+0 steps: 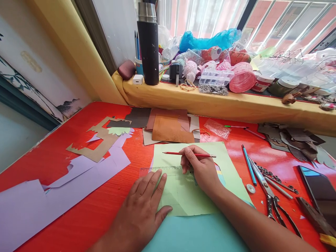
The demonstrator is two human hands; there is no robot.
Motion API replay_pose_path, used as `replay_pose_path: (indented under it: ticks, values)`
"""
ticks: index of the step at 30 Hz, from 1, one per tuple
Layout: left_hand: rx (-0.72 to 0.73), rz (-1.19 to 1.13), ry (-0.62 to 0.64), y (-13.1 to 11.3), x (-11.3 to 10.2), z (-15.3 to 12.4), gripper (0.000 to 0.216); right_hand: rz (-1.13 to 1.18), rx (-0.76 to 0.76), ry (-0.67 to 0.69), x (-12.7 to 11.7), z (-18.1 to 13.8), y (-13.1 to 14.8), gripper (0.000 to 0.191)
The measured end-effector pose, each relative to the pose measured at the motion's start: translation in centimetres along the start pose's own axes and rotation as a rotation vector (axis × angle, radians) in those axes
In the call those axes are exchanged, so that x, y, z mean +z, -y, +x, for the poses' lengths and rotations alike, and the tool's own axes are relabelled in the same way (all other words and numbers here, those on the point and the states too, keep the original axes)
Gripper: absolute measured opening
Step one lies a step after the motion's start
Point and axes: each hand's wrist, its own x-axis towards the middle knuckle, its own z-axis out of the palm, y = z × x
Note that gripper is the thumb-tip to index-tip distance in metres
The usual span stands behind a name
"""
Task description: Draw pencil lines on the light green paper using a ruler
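Note:
A sheet of light green paper [168, 154] lies in front of me, over a teal sheet [194, 232]. Faint pencil lines show on the green paper. Across it lies a clear ruler [172, 168], partly hidden by both hands. My left hand [147, 196] is laid flat with its fingers outstretched, the fingertips at the ruler's lower edge. Between the thumb and fingers of my right hand [198, 164] is a red pencil [173, 153], nearly level above the paper, its tip to the left.
Scissors [266, 189], a blue pen [249, 164] and a phone [319, 190] lie to the right. Purple paper [78, 196] and cut brown card [102, 148] are at left. Leather pieces [170, 127] lie behind the paper. A black flask [148, 49] stands on the crowded windowsill.

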Motion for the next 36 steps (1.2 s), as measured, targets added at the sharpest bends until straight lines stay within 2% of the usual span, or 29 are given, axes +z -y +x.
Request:
replay_pose_path:
  ticks: [10, 26, 36]
  values:
    - [-0.007, -0.012, 0.004, -0.09, 0.13, -0.11, 0.056, -0.001, -0.008, 0.014, -0.09, -0.29, -0.29, 0.048]
    - [-0.014, -0.020, 0.011, -0.16, 0.09, -0.17, 0.055, -0.027, -0.012, -0.057, 0.02, -0.39, 0.13, 0.051]
    - [-0.003, -0.015, 0.019, -0.08, 0.07, -0.10, 0.055, -0.017, -0.024, -0.040, 0.11, -0.50, 0.00, 0.050]
